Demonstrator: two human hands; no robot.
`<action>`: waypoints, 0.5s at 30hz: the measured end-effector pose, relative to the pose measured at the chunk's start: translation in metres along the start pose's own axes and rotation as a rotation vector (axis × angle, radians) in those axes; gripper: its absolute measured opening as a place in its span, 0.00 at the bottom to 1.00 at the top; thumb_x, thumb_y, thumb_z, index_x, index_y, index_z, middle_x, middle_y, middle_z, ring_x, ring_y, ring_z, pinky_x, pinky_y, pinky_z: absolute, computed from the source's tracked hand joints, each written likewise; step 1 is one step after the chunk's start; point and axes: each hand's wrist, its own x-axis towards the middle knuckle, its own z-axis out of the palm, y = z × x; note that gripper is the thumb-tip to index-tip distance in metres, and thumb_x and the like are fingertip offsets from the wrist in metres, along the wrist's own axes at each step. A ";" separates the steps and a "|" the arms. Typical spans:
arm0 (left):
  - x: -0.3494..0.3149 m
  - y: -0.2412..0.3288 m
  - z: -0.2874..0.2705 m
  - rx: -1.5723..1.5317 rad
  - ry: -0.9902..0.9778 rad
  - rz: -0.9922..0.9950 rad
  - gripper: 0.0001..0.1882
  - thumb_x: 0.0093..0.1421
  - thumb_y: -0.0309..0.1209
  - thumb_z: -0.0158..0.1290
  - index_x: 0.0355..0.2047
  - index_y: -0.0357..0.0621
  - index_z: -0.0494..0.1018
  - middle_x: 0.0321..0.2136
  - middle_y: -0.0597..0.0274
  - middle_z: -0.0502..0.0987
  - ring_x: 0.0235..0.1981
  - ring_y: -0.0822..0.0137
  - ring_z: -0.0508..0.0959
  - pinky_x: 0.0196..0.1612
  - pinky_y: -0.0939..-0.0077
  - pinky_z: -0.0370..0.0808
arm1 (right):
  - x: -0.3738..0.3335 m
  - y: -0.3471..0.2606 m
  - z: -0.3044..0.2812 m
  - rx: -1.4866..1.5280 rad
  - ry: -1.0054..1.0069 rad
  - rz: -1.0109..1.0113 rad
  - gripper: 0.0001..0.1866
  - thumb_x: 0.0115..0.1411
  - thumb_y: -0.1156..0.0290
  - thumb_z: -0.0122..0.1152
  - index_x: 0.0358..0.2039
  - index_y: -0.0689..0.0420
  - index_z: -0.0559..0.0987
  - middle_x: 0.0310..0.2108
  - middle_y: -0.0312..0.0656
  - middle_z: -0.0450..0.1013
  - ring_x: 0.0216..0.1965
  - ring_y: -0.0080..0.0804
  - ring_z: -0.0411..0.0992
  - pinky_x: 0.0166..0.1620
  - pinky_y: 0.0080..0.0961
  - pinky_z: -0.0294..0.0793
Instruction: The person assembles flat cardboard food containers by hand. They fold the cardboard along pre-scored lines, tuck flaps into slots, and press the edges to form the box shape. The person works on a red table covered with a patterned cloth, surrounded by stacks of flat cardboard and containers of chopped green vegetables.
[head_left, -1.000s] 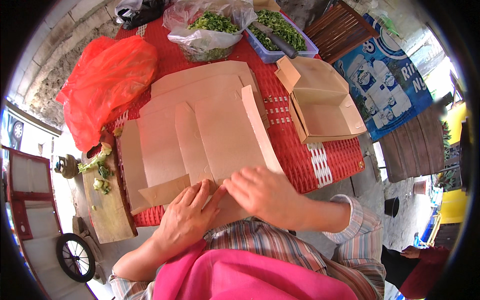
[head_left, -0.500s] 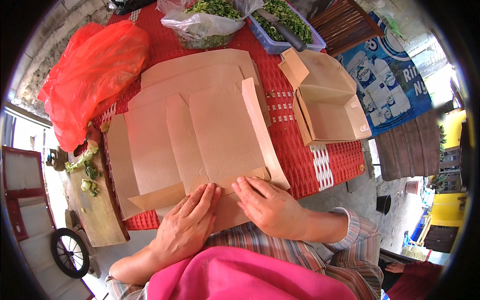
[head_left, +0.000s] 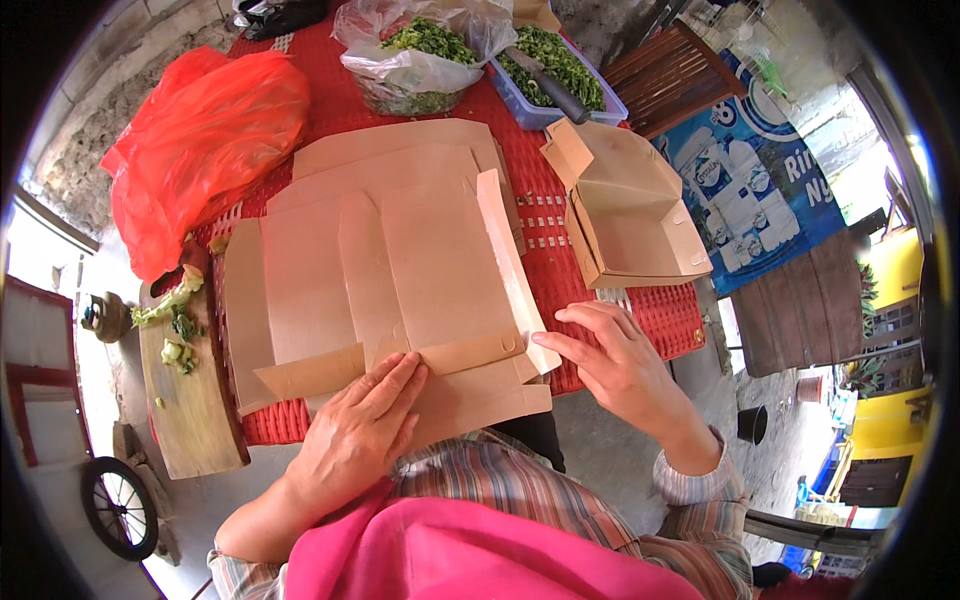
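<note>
A creased brown cardboard box blank (head_left: 440, 250) lies opened out in front of me, on top of more flat cardboard sheets (head_left: 420, 133). Its near flap stands partly folded up. My left hand (head_left: 365, 415) lies on the near fold, fingers stretched out and flat. At the right edge, my right hand (head_left: 610, 360) has its fingers apart, with a fingertip at the near end of the raised right side flap. To the right stands a folded cardboard box (head_left: 640, 235) with its lid up.
A red woven table (head_left: 540, 215) carries everything. On it are a red plastic bag (head_left: 205, 150), a clear bag of chopped greens (head_left: 425, 60) and a blue tub (head_left: 535, 115) of greens with a knife (head_left: 560, 95). A wooden cutting board (head_left: 190, 420) with vegetable scraps sits at left.
My right hand has moved off the near fold, rightward and up to the right side flap. The left hand stays on the near fold. The whole view has shifted slightly.
</note>
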 end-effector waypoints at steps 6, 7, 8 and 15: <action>-0.001 0.003 0.002 -0.010 0.043 0.000 0.25 0.57 0.25 0.55 0.55 0.29 0.69 0.57 0.49 0.70 0.58 0.53 0.71 0.57 0.63 0.72 | -0.016 0.008 0.031 0.118 0.061 0.044 0.21 0.54 0.78 0.63 0.50 0.48 0.80 0.47 0.43 0.68 0.46 0.43 0.72 0.48 0.36 0.75; -0.001 0.003 0.002 -0.009 0.046 0.000 0.25 0.57 0.25 0.55 0.55 0.29 0.69 0.57 0.49 0.70 0.58 0.53 0.71 0.57 0.63 0.72 | -0.016 0.011 0.032 0.149 0.068 0.029 0.20 0.54 0.77 0.64 0.49 0.49 0.80 0.46 0.42 0.69 0.45 0.42 0.72 0.48 0.36 0.75; -0.002 0.004 0.003 -0.007 0.045 -0.003 0.25 0.57 0.24 0.55 0.55 0.28 0.69 0.56 0.49 0.70 0.58 0.53 0.71 0.57 0.63 0.72 | -0.015 0.013 0.035 0.186 0.074 0.015 0.20 0.54 0.77 0.64 0.49 0.50 0.80 0.44 0.41 0.70 0.44 0.41 0.72 0.47 0.36 0.74; 0.000 0.003 0.004 -0.055 0.086 -0.019 0.22 0.55 0.21 0.54 0.52 0.29 0.72 0.55 0.48 0.72 0.57 0.51 0.73 0.57 0.62 0.73 | 0.001 0.028 0.017 0.214 -0.024 -0.087 0.18 0.51 0.77 0.67 0.45 0.55 0.82 0.39 0.40 0.74 0.41 0.37 0.73 0.44 0.32 0.73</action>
